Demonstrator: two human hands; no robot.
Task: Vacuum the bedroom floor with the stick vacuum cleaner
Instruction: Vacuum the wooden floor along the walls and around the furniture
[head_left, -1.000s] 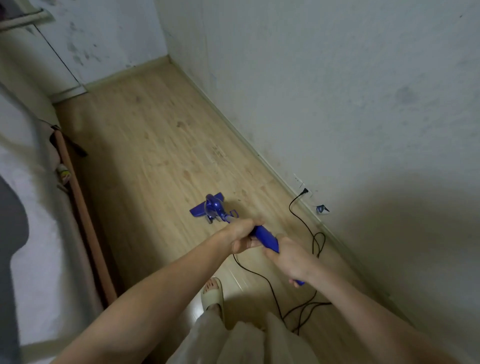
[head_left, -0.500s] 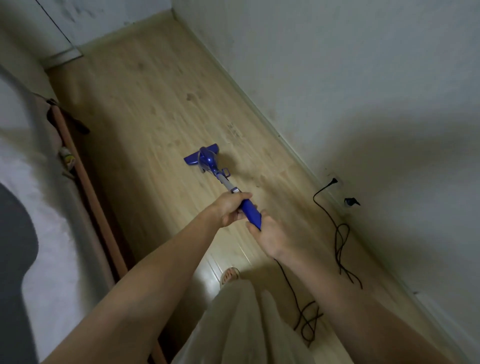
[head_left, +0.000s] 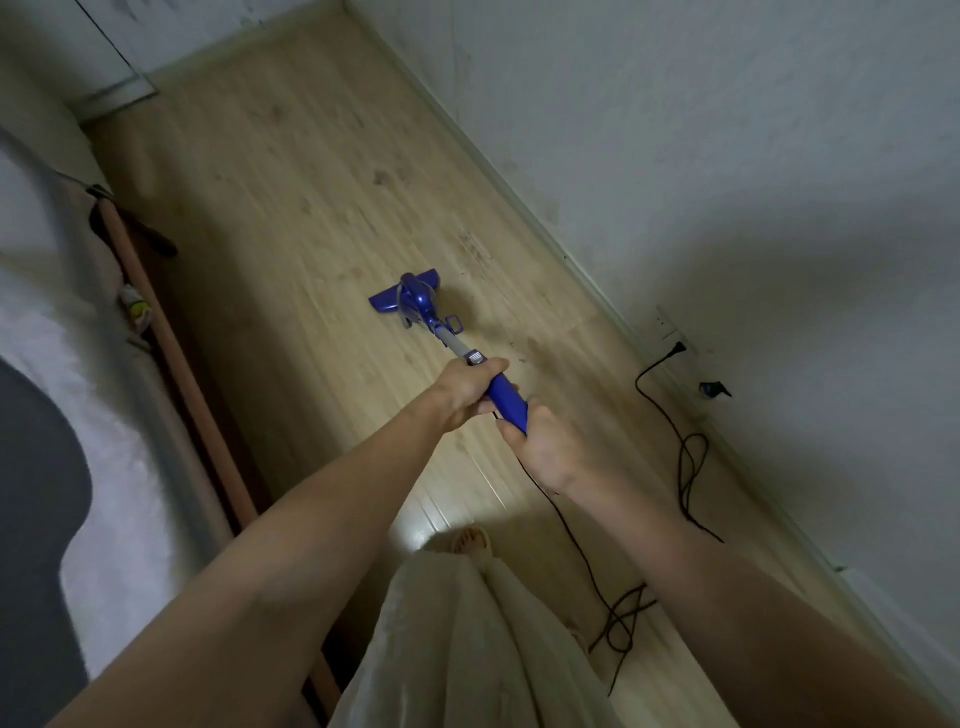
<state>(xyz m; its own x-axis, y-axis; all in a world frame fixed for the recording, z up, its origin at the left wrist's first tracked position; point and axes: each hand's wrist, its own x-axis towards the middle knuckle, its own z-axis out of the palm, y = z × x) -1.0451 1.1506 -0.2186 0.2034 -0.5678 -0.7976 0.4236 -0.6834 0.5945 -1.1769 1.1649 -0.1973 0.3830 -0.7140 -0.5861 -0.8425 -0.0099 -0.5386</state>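
Observation:
A blue stick vacuum cleaner (head_left: 415, 301) stands with its floor head flat on the light wooden floor (head_left: 291, 171), out in front of me. Its grey tube and blue handle slant back toward me. My left hand (head_left: 467, 389) grips the handle just below the grey tube. My right hand (head_left: 540, 447) holds the lower end of the blue handle, right behind the left. The vacuum's black cord (head_left: 685, 457) trails from under my right hand across the floor to a plug in the wall socket (head_left: 675, 348).
A white wall (head_left: 727, 156) with a skirting board runs along the right. A bed with white cover (head_left: 104, 415) and wooden side rail (head_left: 171, 353) lines the left. Cord loops lie by my sandalled foot (head_left: 472, 543). A small dark object (head_left: 714, 388) sits by the skirting.
The vacuum head has slid forward across the floor, away from me, and both arms have stretched out with it. The view has tilted, so the socket and cord sit farther right.

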